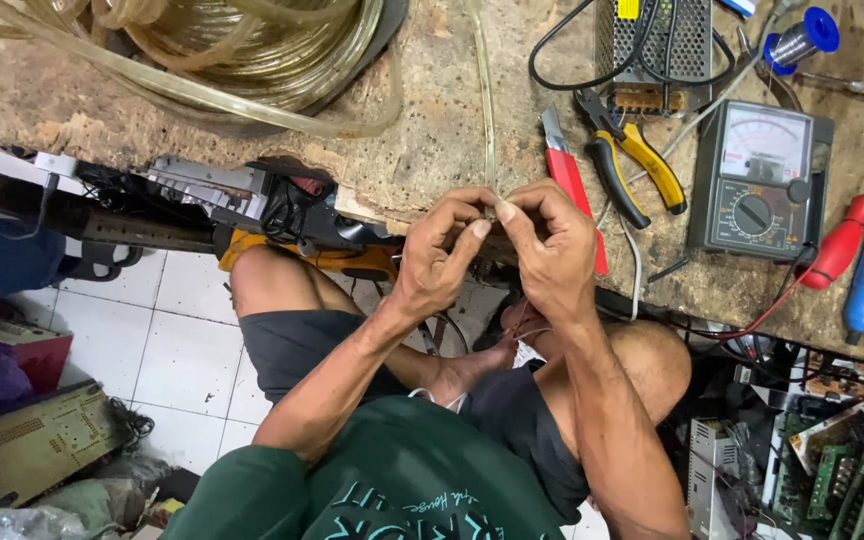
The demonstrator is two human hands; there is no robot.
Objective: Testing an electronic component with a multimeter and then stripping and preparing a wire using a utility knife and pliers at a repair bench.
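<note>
Left hand (444, 245) and right hand (550, 240) pinch fingertips together on a thin clear tube (485, 110) at the rough, pitted bench (432, 120) edge. Coiled glossy hose (252, 45) behind; yellow-handled pliers (627, 160) right.

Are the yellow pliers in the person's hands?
No, the yellow-handled pliers lie on the workbench beside the red knife, while both hands, left hand and right hand, pinch a thin clear tube.

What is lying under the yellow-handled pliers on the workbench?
The pliers rest on the bare, worn bench top, with a pale cable and a black one crossing beneath them. Anything directly under the handles is hidden.
</note>
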